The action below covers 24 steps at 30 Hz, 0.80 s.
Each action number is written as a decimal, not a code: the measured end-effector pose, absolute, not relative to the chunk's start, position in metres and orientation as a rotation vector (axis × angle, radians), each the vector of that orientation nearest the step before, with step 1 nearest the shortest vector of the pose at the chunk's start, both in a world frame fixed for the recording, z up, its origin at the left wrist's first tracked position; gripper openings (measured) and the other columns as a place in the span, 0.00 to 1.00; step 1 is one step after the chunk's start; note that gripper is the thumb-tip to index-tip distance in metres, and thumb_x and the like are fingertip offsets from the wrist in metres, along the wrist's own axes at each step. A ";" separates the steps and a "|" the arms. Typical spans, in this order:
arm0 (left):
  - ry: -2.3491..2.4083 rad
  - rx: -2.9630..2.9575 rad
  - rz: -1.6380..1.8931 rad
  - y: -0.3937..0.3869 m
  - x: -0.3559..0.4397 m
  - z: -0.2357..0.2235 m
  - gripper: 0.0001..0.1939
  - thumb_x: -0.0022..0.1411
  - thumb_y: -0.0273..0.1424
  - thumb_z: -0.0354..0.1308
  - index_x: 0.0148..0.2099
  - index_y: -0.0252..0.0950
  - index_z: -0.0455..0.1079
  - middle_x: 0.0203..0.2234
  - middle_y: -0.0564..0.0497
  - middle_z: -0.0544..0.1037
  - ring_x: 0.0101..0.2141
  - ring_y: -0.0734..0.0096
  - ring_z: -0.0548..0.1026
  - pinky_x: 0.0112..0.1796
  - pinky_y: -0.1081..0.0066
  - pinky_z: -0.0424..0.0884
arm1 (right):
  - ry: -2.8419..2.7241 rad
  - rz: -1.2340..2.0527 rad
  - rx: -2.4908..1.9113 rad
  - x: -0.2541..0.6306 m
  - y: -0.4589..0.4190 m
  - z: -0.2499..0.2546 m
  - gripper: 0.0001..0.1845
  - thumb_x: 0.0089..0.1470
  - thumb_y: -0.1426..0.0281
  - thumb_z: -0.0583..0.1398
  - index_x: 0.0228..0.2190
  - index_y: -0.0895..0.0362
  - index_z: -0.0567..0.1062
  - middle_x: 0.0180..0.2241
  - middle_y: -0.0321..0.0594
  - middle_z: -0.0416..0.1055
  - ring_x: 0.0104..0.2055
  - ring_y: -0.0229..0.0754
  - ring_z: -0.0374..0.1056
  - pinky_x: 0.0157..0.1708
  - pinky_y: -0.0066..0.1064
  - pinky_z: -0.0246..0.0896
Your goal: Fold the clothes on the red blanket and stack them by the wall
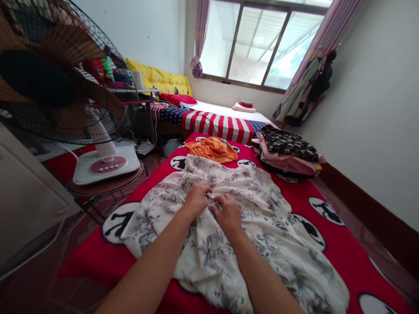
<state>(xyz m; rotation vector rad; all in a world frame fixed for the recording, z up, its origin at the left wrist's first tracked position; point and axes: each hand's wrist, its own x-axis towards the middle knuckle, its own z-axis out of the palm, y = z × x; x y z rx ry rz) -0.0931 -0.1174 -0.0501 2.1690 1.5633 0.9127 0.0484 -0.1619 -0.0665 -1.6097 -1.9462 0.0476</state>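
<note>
A white garment with a grey flower print (262, 213) lies spread and crumpled over the red blanket (330, 248) in front of me. My left hand (197, 197) and my right hand (226, 213) sit close together at its middle. Both have their fingers curled, pinching a bunched fold of the floral fabric between them.
An orange cloth (212, 149) lies crumpled beyond the garment. A stack of folded clothes (288, 152) rests at the far right of the blanket. A standing fan (65, 78) on a small round table is at the left. A bed with a striped cover (216, 124) stands under the window.
</note>
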 end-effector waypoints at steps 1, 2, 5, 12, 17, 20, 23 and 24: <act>1.559 2.139 0.941 -0.116 -0.096 -0.052 0.16 0.49 0.16 0.55 0.35 0.36 0.79 0.34 0.47 0.79 0.38 0.65 0.76 0.41 0.68 0.69 | -1.940 0.059 -1.603 0.049 -0.162 -0.066 0.06 0.48 0.68 0.66 0.32 0.53 0.76 0.33 0.41 0.70 0.40 0.48 0.66 0.38 0.35 0.58; 1.555 2.106 0.970 -0.115 -0.099 -0.054 0.15 0.50 0.17 0.55 0.34 0.36 0.79 0.33 0.47 0.80 0.37 0.65 0.76 0.42 0.68 0.70 | -1.934 0.067 -1.596 0.050 -0.162 -0.066 0.05 0.48 0.69 0.66 0.30 0.52 0.76 0.33 0.41 0.71 0.40 0.48 0.65 0.38 0.35 0.58; 1.537 1.997 1.052 -0.111 -0.105 -0.054 0.11 0.52 0.21 0.57 0.32 0.36 0.79 0.30 0.49 0.81 0.34 0.65 0.77 0.40 0.67 0.70 | -1.916 0.062 -1.577 0.050 -0.161 -0.064 0.04 0.47 0.69 0.66 0.29 0.52 0.76 0.34 0.41 0.71 0.41 0.48 0.65 0.38 0.35 0.58; 1.425 1.810 1.197 -0.109 -0.108 -0.056 0.09 0.56 0.32 0.57 0.32 0.34 0.78 0.26 0.50 0.81 0.29 0.67 0.76 0.32 0.73 0.69 | -1.932 0.048 -1.525 0.038 -0.151 -0.064 0.07 0.45 0.64 0.67 0.29 0.51 0.78 0.30 0.39 0.73 0.36 0.45 0.66 0.36 0.33 0.57; 1.383 1.747 1.218 -0.105 -0.108 -0.060 0.12 0.57 0.34 0.55 0.32 0.33 0.77 0.26 0.50 0.81 0.29 0.67 0.76 0.31 0.73 0.69 | -1.809 0.275 -1.508 0.036 -0.150 -0.062 0.02 0.46 0.68 0.64 0.26 0.53 0.76 0.28 0.36 0.75 0.33 0.43 0.69 0.33 0.31 0.58; 1.368 1.727 1.222 -0.104 -0.108 -0.061 0.13 0.57 0.35 0.55 0.32 0.33 0.77 0.26 0.49 0.80 0.29 0.67 0.75 0.31 0.73 0.69 | -1.723 0.416 -1.529 0.043 -0.154 -0.062 0.05 0.46 0.66 0.64 0.28 0.52 0.76 0.28 0.34 0.76 0.31 0.43 0.70 0.33 0.31 0.60; 1.348 1.720 1.226 -0.105 -0.108 -0.059 0.13 0.57 0.36 0.55 0.32 0.33 0.77 0.25 0.50 0.80 0.29 0.67 0.75 0.31 0.73 0.68 | -1.734 0.577 -1.436 0.056 -0.159 -0.061 0.12 0.43 0.69 0.63 0.35 0.52 0.77 0.33 0.35 0.77 0.35 0.44 0.71 0.37 0.33 0.63; 1.342 1.718 1.227 -0.106 -0.108 -0.059 0.13 0.57 0.36 0.55 0.32 0.33 0.77 0.25 0.50 0.80 0.29 0.67 0.75 0.31 0.73 0.68 | -1.750 0.624 -1.385 0.061 -0.160 -0.060 0.16 0.42 0.70 0.63 0.37 0.52 0.76 0.34 0.35 0.77 0.37 0.44 0.71 0.39 0.33 0.63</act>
